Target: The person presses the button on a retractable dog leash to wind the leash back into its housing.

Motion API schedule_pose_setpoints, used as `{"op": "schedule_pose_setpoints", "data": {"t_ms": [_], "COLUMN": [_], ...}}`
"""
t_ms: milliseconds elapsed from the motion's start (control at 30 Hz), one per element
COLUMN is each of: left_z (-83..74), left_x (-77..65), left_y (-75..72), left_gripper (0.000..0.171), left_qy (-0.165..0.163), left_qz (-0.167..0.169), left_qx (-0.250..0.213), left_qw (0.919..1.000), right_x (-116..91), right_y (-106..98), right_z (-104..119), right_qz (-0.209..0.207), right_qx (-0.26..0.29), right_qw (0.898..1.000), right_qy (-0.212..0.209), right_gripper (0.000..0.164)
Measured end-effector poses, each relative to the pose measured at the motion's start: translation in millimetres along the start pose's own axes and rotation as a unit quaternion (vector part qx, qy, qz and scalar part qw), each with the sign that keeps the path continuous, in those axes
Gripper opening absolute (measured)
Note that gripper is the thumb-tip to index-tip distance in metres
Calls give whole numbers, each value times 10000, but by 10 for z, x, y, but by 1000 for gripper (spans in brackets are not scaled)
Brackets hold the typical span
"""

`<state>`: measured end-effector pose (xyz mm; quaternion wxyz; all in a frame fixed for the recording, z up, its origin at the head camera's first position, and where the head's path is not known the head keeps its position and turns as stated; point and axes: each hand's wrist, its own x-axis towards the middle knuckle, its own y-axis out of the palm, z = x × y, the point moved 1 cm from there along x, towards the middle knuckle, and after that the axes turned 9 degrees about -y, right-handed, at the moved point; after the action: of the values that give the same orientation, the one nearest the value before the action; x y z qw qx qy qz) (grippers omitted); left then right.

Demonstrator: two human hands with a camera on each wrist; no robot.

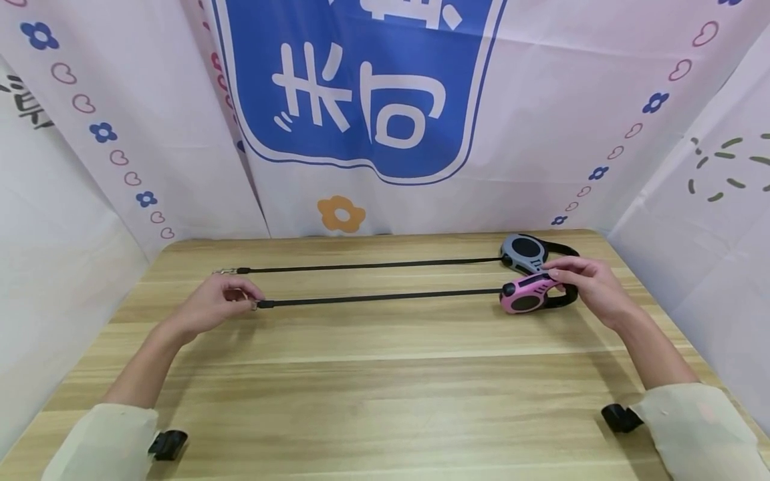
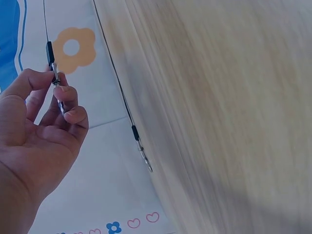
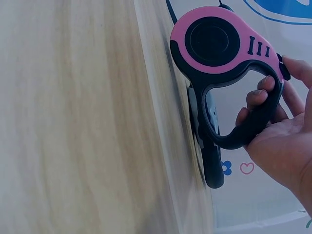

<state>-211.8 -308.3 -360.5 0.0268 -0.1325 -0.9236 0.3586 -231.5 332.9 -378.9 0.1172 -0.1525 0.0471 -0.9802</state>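
A pink-and-black retractable leash [image 1: 522, 298] is held above the table, its black strap [image 1: 385, 296] drawn out straight to the left. My right hand [image 1: 592, 284] grips its black loop handle [image 3: 263, 114], fingers through the loop and thumb at the black button [image 3: 284, 68]. At the strap's other end, my left hand [image 1: 213, 306] pinches the metal clip [image 2: 55, 75] between thumb and fingers. Just behind lies a grey retractable leash [image 1: 517, 248] on the table, partly hidden by the pink one. Its strap [image 1: 373, 266] also runs left, ending in a metal clip [image 2: 143, 151].
The wooden table [image 1: 373, 401] spreads out in front of both hands. A white printed cloth [image 1: 289, 200] hangs along its back edge, with more cloth at both sides. Black wrist mounts [image 1: 168, 445] stick out from the pale sleeves [image 1: 102, 444].
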Motion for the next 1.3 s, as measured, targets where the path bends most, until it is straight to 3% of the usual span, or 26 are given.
{"op": "schedule_pose_setpoints", "data": {"t_ms": [367,667,1300], "left_z": [18,36,8], "left_x": [-18,-46,-68], "left_y": [-35,-49,-39], "left_gripper": [11,12,12], "left_qy": [-4,-224,-55], "left_qz": [-34,-53,-63], "left_qx": [-75,-101,-161], "left_qw": [10000,9997,9998], "right_x": [38,34,34], "right_y": [23,48,81], "right_z": [0,-20,-29], "right_qz": [57,28,46], "right_qx": [-198,-168,146], "right_qw": [9998,9998,9999], "right_qy": [-19,43,39], "right_gripper": [24,25,26]}}
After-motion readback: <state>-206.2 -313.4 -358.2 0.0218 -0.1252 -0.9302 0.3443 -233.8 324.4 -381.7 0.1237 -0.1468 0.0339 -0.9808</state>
